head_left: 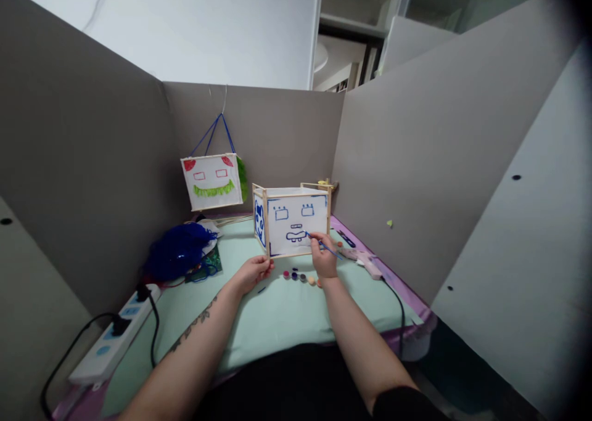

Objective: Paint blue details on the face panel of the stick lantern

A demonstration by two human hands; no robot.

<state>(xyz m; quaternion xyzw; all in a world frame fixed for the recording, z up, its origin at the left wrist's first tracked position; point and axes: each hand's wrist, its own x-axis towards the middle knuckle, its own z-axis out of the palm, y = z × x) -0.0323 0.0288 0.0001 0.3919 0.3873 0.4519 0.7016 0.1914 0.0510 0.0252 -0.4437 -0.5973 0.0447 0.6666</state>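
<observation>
A box-shaped paper lantern (pixel 282 242) with a thin wooden frame stands upright on the pale green table cover. Its front panel has a face in blue lines, and its left panel bears blue painted shapes. My left hand (pixel 256 272) pinches the frame at the lower left front corner. In my right hand (pixel 324 257) is a thin blue paintbrush (pixel 333 251), its tip at the right end of the drawn mouth. Just below the lantern is a row of small paint pots (pixel 295 275), partly hidden by my right hand.
A finished-looking lantern (pixel 213 190) hangs on blue cords at back left. Below it lies blue yarn (pixel 178 251). A white power strip (pixel 113 341) sits front left. On the right are a pink glue gun (pixel 370 265) with its cord and a dark cutter (pixel 346 238). Grey partitions (pixel 416 150) enclose the table.
</observation>
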